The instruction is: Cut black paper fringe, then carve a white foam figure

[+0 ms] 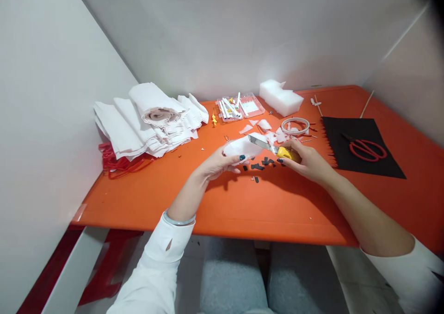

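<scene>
In my left hand (pixel 220 163) is a pale white piece of foam (pixel 239 148), held above the table with the fingers around its lower edge. My right hand (pixel 305 159) grips a yellow utility knife (pixel 284 153). The knife's long blade (pixel 259 142) is extended and points left, over the right side of the foam; whether it touches the foam I cannot tell. Beneath the hands lie small black scraps (pixel 265 162). White foam offcuts (pixel 264 125) are scattered just behind them.
On the orange table (pixel 156 203), white folded cloth or paper (pixel 152 115) is heaped at left beside red straps (pixel 111 161). A clear case of white markers (pixel 231 108), a foam block (pixel 279 97) and a tape roll (pixel 294 126) stand behind. Red-handled scissors (pixel 367 150) lie on a black sheet (pixel 378 129).
</scene>
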Demonstrator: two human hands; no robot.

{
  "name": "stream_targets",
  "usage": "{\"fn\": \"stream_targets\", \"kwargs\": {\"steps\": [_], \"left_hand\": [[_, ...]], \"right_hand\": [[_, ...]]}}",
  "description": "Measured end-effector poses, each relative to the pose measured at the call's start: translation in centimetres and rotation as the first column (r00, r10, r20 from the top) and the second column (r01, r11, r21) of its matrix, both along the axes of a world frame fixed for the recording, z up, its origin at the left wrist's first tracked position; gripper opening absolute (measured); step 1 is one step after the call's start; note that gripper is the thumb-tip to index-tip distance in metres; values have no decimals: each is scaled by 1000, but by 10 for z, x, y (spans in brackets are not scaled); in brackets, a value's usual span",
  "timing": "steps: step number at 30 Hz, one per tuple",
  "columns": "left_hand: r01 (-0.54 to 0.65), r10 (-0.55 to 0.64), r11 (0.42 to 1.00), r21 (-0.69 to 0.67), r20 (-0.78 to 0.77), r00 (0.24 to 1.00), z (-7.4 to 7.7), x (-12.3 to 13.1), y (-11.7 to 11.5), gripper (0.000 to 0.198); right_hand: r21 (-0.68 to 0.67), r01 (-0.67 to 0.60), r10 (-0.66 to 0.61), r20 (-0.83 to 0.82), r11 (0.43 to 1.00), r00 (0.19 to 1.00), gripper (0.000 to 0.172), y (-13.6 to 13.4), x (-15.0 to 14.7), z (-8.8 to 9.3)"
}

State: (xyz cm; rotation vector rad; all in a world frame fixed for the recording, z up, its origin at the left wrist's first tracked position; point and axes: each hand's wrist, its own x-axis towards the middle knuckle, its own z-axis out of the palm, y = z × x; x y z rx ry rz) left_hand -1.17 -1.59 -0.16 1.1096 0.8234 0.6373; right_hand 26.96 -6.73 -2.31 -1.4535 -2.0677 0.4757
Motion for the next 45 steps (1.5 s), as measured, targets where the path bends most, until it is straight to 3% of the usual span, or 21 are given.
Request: {"fn": "stream_targets", "kwargs": {"steps": [3, 7, 10, 13, 18, 20, 23, 34, 38, 45], "left_hand": [[-55, 55, 998, -4, -6, 998, -3, -2, 2, 49], [-147, 179, 977, -158, 212, 961, -7, 1, 4, 38], [-40, 128, 969, -245, 355, 926, -7, 7, 1, 54], [55, 50, 968, -245, 406, 913, -6, 12, -2, 68], [-95, 155, 977, -189, 339, 928, -13, 14, -3, 41], [-144, 195, 972, -187, 293, 936, -16, 16, -4, 40], [-141, 187, 972, -186, 259, 948, -17, 21, -7, 43], [-156, 212, 962, -226, 248, 945, -26, 26, -9, 25], [-172, 228, 958, -228, 250, 941, -28, 28, -9, 29], [-152, 211, 963, -223, 270, 940, -30, 32, -12, 36]], "right_hand": [[-13, -9, 9, 4, 1000, 1000, 29, 0, 0, 0], [-19, -53, 52, -8, 998, 999, 29, -2, -2, 2], [-14, -56, 56, -17, 998, 998, 30, -5, -6, 3], [-24, -72, 72, -26, 997, 997, 31, -6, -12, 1], [-60, -72, 73, 17, 996, 997, 32, -7, -19, 0], [-72, -87, 91, 55, 994, 994, 30, -8, -20, 0], [-65, -113, 120, 102, 991, 988, 28, -10, -22, 2], [36, -155, 144, 210, 987, 967, 30, -10, -22, 2], [102, -135, 111, 206, 986, 972, 30, -10, -20, 0], [107, -126, 100, 219, 986, 971, 31, -10, -20, 1]]}}
